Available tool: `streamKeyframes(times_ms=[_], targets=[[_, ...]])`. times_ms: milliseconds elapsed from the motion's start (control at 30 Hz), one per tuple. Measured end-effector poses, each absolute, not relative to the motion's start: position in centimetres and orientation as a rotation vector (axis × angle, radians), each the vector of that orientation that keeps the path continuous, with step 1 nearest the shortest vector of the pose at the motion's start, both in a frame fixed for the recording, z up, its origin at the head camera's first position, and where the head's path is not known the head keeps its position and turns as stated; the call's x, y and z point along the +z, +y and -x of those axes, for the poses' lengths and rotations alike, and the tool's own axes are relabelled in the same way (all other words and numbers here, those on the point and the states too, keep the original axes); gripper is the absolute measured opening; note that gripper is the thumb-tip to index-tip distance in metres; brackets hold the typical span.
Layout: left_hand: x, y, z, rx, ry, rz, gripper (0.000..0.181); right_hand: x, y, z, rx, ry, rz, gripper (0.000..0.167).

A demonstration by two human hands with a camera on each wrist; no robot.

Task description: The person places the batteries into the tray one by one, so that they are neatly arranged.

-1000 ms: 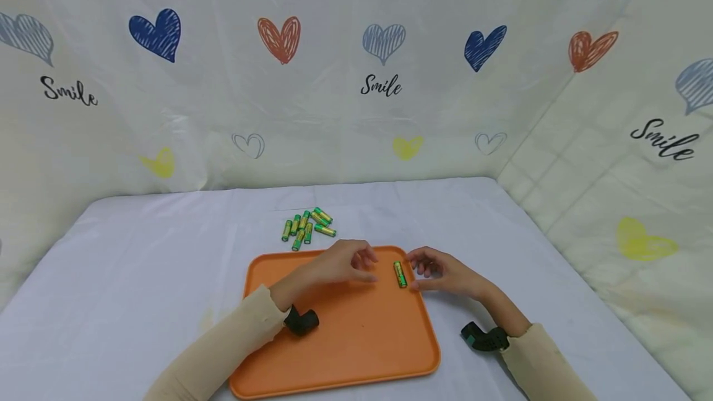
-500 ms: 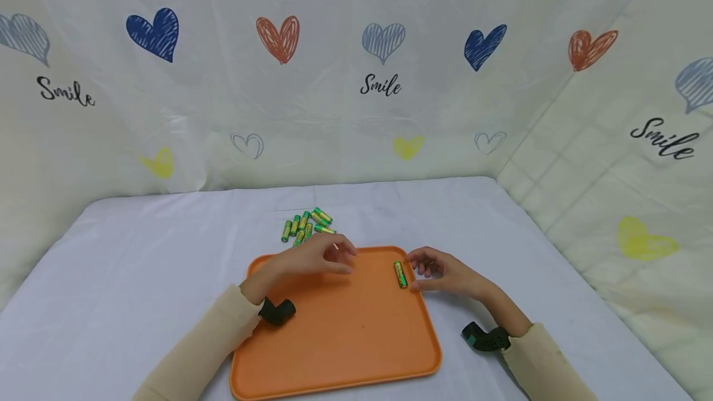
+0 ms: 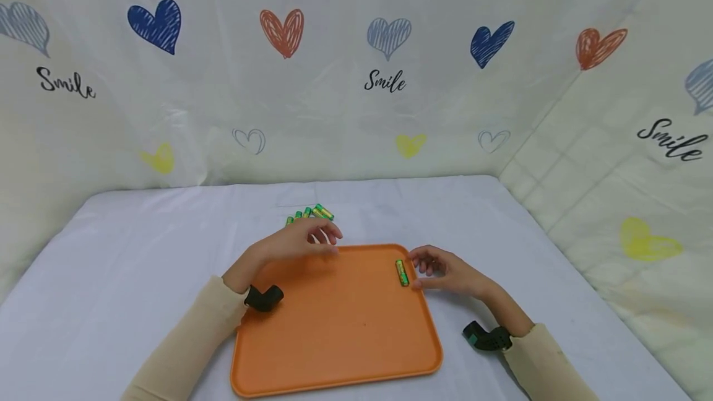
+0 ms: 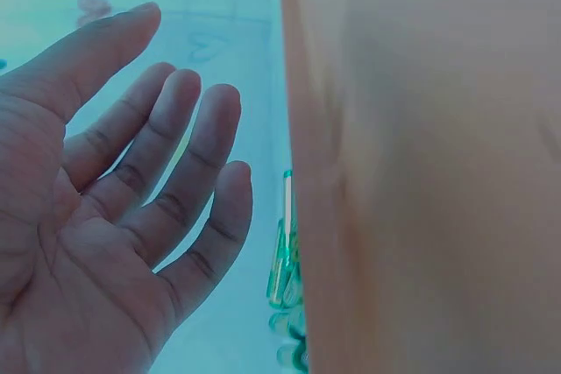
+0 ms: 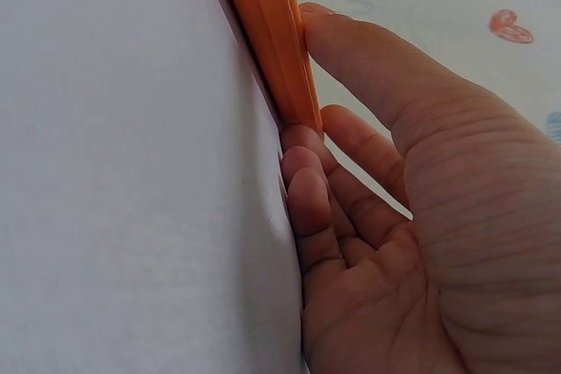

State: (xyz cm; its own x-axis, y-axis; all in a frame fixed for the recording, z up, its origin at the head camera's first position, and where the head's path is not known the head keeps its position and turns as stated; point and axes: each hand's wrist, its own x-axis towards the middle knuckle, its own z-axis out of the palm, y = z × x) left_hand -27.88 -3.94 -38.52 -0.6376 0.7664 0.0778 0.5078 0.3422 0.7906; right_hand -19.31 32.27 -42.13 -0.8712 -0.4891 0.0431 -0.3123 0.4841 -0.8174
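Note:
My left hand (image 3: 292,241) hovers over the back left part of the orange tray (image 3: 334,327), holding nothing; its fingers are loosely bent, and in the left wrist view the hand (image 4: 131,208) shows an empty palm. Just behind it lie several green and yellow batteries (image 3: 325,212), partly hidden by the hand. One battery (image 3: 402,272) lies on the tray near its right rim. My right hand (image 3: 448,274) stays outside that rim, and in the right wrist view its thumb and fingertips touch the edge of the tray (image 5: 267,32) without a grip around it.
The tray stands on a table with a white cloth (image 3: 557,302). Behind the table hangs a pale backdrop (image 3: 328,98) with printed hearts. Dark devices are strapped to both wrists.
My left hand has moved left and back from the tray's right half toward the batteries, now covering some of them. My right hand has stayed at the rim.

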Motion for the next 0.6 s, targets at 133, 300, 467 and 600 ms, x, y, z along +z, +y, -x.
streamKeyframes(times_ms=[133, 300, 467, 600], targets=[[-38.4, -4.9, 28.2, 1.225, 2.321, -1.101, 0.034, -42.2, 32.4, 19.4, -1.331, 2.544, 0.698, 0.044], [-38.7, -6.2, 28.7, 1.223, 2.331, -1.097, 0.037, -42.2, 32.5, 19.4, -1.348, 2.535, 0.712, 0.044], [-38.9, -7.7, 29.4, 1.272, 2.36, -1.091, 0.038, -42.1, 32.4, 19.4, -1.358, 2.52, 0.728, 0.044], [-39.0, -8.8, 30.0, 1.265, 2.411, -1.077, 0.04, -42.2, 32.5, 19.5, -1.361, 2.514, 0.725, 0.044]])
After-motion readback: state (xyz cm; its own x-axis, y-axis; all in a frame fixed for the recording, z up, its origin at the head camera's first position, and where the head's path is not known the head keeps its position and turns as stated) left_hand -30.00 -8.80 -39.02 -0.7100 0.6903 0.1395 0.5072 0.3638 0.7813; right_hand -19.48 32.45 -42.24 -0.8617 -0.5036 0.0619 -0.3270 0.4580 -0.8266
